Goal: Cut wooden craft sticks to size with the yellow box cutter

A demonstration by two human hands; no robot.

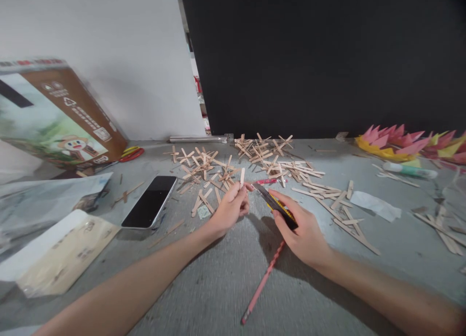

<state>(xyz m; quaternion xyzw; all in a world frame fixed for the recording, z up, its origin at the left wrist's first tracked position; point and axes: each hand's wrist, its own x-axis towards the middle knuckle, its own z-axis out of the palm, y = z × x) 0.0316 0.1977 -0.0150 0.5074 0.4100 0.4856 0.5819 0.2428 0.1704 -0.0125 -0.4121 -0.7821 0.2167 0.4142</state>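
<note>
My left hand (233, 203) is closed round a short wooden craft stick (242, 176), whose pale end points up above the thumb. In my right hand (305, 233) is a black and yellow utility knife (278, 209), its tip angled toward the left hand's fingers. Whether the blade touches the stick I cannot tell. Under the right hand lies a pink pencil (262, 287) with a twisted section near its upper end. Just beyond both hands are piled craft sticks (204, 165), many joined as crosses, and loose craft sticks (338, 205) to the right.
A phone (150, 202) and plastic packets (73, 251) lie at left, near a printed box (69, 117) and red-yellow scissors (131, 154). At right are pink and yellow paper crowns (391, 144), a glue stick (410, 170) and a crumpled tissue (376, 206). A black panel (327, 59) stands behind.
</note>
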